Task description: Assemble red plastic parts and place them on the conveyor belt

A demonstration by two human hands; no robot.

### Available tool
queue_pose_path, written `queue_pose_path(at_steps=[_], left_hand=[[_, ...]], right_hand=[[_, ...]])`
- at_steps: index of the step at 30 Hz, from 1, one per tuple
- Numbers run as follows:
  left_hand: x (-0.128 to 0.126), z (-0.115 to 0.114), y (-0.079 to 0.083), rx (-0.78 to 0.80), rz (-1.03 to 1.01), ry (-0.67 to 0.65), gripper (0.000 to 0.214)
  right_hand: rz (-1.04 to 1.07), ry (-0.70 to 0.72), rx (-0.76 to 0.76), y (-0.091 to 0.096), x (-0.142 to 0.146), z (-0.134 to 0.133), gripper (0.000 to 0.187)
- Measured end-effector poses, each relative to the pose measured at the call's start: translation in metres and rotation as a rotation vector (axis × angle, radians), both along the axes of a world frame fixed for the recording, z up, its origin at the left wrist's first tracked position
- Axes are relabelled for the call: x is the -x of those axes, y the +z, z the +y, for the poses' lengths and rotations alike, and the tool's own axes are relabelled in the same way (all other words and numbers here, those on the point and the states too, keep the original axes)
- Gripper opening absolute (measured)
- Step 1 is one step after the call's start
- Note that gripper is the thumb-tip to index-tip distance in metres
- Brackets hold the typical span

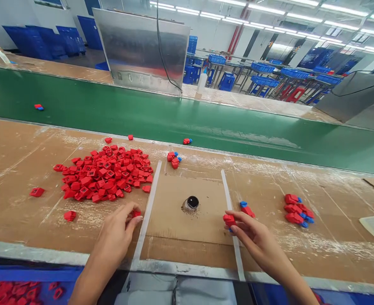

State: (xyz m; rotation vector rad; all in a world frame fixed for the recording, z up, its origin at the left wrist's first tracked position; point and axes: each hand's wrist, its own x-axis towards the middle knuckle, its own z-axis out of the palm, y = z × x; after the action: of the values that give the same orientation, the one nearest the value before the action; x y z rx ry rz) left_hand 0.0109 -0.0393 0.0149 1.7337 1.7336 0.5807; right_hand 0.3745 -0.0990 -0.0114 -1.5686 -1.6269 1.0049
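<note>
My left hand [118,228] pinches a small red plastic part [136,214] just left of a white tape strip, below a heap of loose red parts [107,171]. On the other side, my right hand [253,235] grips a red part with a blue piece [229,220] under it, over the right tape strip. Beside its fingers lies another red-and-blue part [246,209]. Between my hands, a small round pot of dark liquid [192,202] stands on a cardboard sheet [170,226], with dark specks around it.
Several red-and-blue parts [297,209] lie grouped at the right. Two more [174,160] sit behind the cardboard. A green conveyor belt [136,110] crosses behind the table, carrying a few parts. Blue bins with red parts [12,292] stand below the front edge.
</note>
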Motion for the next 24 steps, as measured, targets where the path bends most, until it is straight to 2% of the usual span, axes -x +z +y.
queue_pose_path(at_steps=[3,6,9,12,15,19,24], left_hand=[[-0.011,-0.007,0.003,0.092,-0.405,-0.050,0.012],[-0.028,-0.013,-0.001,0.296,-0.805,-0.145,0.032],[-0.042,-0.016,-0.012,0.462,-1.035,-0.184,0.041],[-0.053,-0.017,-0.026,0.491,-1.125,-0.162,0.035],[-0.065,-0.018,-0.034,0.430,-1.157,-0.074,0.031],[-0.079,-0.021,-0.039,0.348,-1.124,0.012,0.027],[-0.080,-0.026,-0.042,0.319,-1.091,-0.001,0.026]], right_hand=[[-0.032,0.034,-0.016,0.010,0.008,0.012,0.037],[-0.103,0.050,-0.051,0.020,0.015,0.024,0.036],[-0.220,0.074,-0.119,0.029,0.022,0.031,0.031],[-0.314,0.127,-0.219,0.036,0.031,0.037,0.026],[-0.403,0.158,-0.334,0.040,0.042,0.041,0.024],[-0.468,0.187,-0.418,0.040,0.053,0.045,0.026],[-0.500,0.187,-0.470,0.035,0.058,0.047,0.027]])
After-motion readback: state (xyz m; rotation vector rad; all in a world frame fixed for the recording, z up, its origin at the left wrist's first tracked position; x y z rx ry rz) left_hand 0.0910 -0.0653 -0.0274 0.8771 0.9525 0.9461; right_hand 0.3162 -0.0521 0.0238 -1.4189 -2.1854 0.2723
